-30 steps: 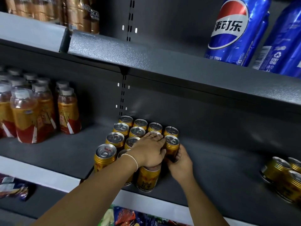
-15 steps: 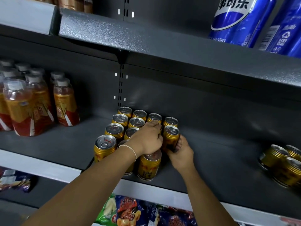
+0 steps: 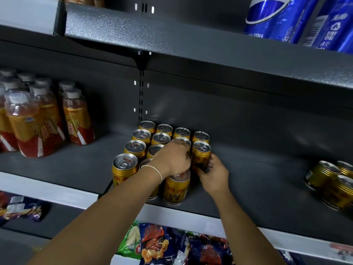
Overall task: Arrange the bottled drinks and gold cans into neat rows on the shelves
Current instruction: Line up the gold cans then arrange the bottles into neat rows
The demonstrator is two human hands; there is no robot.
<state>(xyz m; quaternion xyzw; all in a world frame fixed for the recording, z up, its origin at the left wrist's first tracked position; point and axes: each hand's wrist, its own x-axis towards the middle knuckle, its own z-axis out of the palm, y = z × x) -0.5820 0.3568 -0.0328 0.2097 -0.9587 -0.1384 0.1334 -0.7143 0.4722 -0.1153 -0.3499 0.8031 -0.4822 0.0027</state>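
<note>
Head view | our right hand [image 3: 214, 175] grips upright gold can [image 3: 201, 153], standing just up-left of it | left hand [image 3: 172, 158] curled, hold unclear

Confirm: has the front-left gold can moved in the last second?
No. The front-left gold can stands just as near the end of the pale shelf strip as before; only the camera shifted.

Bottles [image 3: 38, 119] left of cans [image 3: 162, 142], same shelf [image 3: 248, 188]

Bare shelf [image 3: 257, 180] btwn can block [image 3: 152, 142] & tipped cans [image 3: 332, 182].
</note>
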